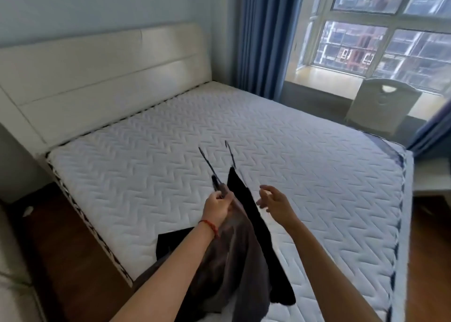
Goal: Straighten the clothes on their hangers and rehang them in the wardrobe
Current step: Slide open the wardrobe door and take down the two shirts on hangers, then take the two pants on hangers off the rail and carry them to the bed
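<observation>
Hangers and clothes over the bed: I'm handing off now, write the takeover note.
Left hand: fingers grip the hangers, from which the grey garment and black garment hang above the mattress.
Right hand: open, holding nothing, beside the black garment.
Done: clothes brought to the bed.
Left: straighten each on its hanger and rehang; the wardrobe is not in view.

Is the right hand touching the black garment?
Apart. The head view shows bare mattress between the right hand and the black garment.

Garments [234,268] run off the bottom edge; hanger hooks [207,162] are motion-blurred.
</observation>
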The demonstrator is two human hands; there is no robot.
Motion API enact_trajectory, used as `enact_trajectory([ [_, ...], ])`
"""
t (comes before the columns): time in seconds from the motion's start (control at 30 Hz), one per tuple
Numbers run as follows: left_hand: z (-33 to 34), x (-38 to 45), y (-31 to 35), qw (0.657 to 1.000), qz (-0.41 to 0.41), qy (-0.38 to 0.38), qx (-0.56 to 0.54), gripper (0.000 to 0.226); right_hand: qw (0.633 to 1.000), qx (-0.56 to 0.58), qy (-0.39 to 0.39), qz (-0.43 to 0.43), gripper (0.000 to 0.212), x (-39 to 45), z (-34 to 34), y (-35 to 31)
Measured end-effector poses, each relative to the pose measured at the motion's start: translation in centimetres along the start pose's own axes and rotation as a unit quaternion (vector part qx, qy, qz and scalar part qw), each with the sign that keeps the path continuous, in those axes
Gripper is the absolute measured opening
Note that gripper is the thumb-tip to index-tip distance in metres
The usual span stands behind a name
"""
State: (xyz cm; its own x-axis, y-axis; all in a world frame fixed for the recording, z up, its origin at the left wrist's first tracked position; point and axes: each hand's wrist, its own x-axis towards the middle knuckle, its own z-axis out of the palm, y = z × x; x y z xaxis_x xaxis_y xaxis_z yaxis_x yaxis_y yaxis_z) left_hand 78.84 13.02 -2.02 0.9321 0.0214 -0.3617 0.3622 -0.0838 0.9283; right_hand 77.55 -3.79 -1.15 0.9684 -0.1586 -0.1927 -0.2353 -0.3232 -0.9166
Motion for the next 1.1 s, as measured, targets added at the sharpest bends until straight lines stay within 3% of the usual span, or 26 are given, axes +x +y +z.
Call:
enact_trajectory([
  [0.07, -1.4, 0.2, -1.6, 0.997, -0.026, -0.001, 0.067, 0.041, 0.997, -0.060, -0.023, 0.044, 0.034, 0.8, 0.4, 1.5],
  [0.13, -3.9, -1.0, -2.3, 0.991, -0.031, 0.017, 0.130, 0.054, 0.994, -0.098, -0.033, 0.042, 0.031, 1.3, 1.5, 1.9],
  [0.3, -12.6, -5.0, -5.1, 0.963, -0.003, 0.076, 0.257, 0.039, 0.979, -0.131, -0.156, -0.010, 0.019, 1.9, 8.4, -0.1],
  [0.43, -21.0, -10.7, -8.4, 0.938, -0.067, 0.180, 0.289, 0.036, 0.943, -0.192, -0.266, -0.059, 0.031, 0.8, 16.6, -1.9],
  [0.63, -27.7, -23.6, -14.5, 0.904, -0.180, 0.328, 0.204, 0.033, 0.839, -0.278, -0.439, -0.161, 0.036, -6.3, 27.9, -3.6],
  [0.83, -29.2, -36.2, -18.3, 0.824, -0.226, 0.503, 0.132, 0.031, 0.725, -0.279, -0.563, -0.281, 0.034, -17.2, 36.1, -5.5],
  [0.93, -29.3, -41.9, -19.6, 0.781, -0.255, 0.552, 0.140, 0.034, 0.667, -0.281, -0.604, -0.333, 0.034, -23.0, 38.8, -5.9],
  [1.1, -28.5, -49.4, -21.9, 0.740, -0.299, 0.593, 0.112, 0.038, 0.566, -0.291, -0.663, -0.393, 0.032, -32.1, 41.3, -5.5],
])
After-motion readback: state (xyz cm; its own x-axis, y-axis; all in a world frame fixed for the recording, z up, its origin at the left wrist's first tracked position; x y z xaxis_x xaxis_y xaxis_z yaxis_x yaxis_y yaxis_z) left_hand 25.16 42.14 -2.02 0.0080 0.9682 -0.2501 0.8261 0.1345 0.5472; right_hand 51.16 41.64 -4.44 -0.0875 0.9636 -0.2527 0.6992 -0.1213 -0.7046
